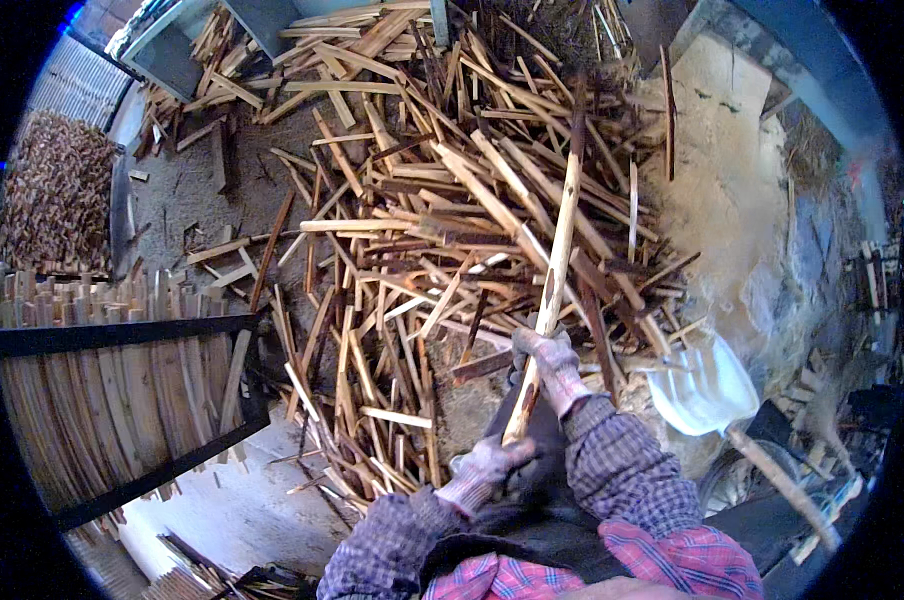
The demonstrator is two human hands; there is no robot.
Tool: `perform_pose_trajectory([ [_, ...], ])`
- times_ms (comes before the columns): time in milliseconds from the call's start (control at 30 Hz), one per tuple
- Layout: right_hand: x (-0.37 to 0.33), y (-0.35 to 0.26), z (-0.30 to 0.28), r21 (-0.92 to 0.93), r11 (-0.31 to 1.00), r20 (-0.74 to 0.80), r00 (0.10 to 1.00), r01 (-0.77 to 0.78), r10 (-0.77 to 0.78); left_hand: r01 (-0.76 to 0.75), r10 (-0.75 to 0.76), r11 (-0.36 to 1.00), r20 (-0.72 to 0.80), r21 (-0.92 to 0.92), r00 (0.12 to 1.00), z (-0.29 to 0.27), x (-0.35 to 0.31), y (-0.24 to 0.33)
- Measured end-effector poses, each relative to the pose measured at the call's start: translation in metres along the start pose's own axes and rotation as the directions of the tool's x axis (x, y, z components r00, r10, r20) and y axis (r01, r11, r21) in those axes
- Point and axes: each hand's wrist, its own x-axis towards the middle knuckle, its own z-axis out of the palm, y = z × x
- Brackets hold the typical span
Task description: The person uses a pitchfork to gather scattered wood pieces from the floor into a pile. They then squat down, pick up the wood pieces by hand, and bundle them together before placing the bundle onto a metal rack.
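Observation:
A long wooden pole (556, 262), pale with dark bark patches, slants away from my body over the woodpile. My right hand (550, 358), in a light, dirty glove, is wrapped round the pole's lower part. Closer to my body, my left hand (487, 468), gloved too, is closed at the pole's near end, with its fingers partly hidden. The pole's dark far end lies among the loose split sticks (472, 220), heaped in many directions on the floor in front of me.
Upright sticks fill a dark-framed rack (132, 333) at the left. A white scoop shovel (707, 388) with a wooden handle lies at the right, beside a wheel (742, 487). Far left stands a big stack of cut wood (57, 195). Grey panels (167, 60) border the heap's far side.

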Motion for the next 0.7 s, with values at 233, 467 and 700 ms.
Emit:
perform_pose_trajectory([
  [233,0.048,-0.058,0.017,-0.028,0.998,0.035,0.998,0.050,-0.049,-0.172,0.169,0.973,-0.028,-0.153,0.985,-0.026,0.084,0.001],
  [467,0.098,-0.112,0.005,-0.080,0.994,-0.011,0.998,0.069,-0.070,-0.403,0.406,0.912,0.013,-0.080,0.914,-0.032,0.031,0.027],
  [700,0.005,0.011,0.032,-0.070,0.963,0.044,0.966,0.259,-0.256,-0.315,0.318,0.934,-0.008,-0.165,0.948,0.000,-0.003,-0.144],
])
